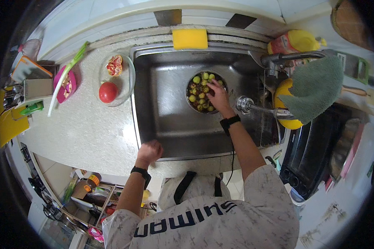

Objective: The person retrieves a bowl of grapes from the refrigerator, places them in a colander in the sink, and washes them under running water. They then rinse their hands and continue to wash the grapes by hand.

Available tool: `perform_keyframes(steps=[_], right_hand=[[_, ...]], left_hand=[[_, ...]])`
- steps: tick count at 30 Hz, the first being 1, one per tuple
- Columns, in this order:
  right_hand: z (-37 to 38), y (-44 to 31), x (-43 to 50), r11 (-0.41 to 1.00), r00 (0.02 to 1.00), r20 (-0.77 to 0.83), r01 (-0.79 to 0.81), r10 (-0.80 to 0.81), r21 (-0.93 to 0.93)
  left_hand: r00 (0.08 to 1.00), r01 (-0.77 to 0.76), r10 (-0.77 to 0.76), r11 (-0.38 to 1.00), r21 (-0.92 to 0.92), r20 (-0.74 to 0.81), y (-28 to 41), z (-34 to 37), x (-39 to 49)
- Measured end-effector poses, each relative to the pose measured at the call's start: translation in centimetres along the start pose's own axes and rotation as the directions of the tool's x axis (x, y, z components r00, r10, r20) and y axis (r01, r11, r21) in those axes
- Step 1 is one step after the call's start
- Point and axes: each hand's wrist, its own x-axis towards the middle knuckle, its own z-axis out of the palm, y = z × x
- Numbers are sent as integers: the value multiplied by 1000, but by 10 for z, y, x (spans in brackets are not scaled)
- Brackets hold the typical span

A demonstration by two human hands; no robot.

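A round metal bowl (187, 95) of small green round fruits (192, 98) in dark water stands in the stainless steel sink (171, 116). Over its right side, my right hand (218, 97) reaches down with its fingers apart among the fruits. No fruit is plainly gripped, though the fingertips are partly hidden. My left hand (150, 152) is curled into a fist on the sink's front left corner, with nothing visible in it. A dark band is on each wrist.
Left of the sink, a glass dish (124, 90) holds a tomato (108, 92) and an opened pomegranate piece (114, 65). Beyond lie a leek (62, 82) and a magenta bowl (58, 93). A yellow sponge (190, 39) sits behind; a faucet (271, 63) with a green cloth (314, 87) overhangs the right.
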Motion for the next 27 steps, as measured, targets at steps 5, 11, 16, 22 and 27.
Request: perform_keyframes(steps=[5, 11, 16, 22, 27], right_hand=[[-15, 44, -35, 945, 887, -326, -318, 327, 81], [17, 114, -70, 952, 919, 254, -278, 302, -128], [68, 129, -52, 896, 873, 268, -324, 407, -304], [18, 100, -56, 752, 749, 189, -656, 636, 69], [-13, 58, -48, 795, 959, 25, -248, 282, 553]], left_hand=[[1000, 4, -5, 1000, -27, -17, -2, 3, 1], [998, -16, 17, 1000, 23, -56, 3, -1, 3], [998, -19, 23, 997, 72, -62, 4, -5, 5], [998, 0, 4, 998, 58, -70, 6, -5, 6], [996, -23, 28, 998, 64, -84, 5, -5, 6]])
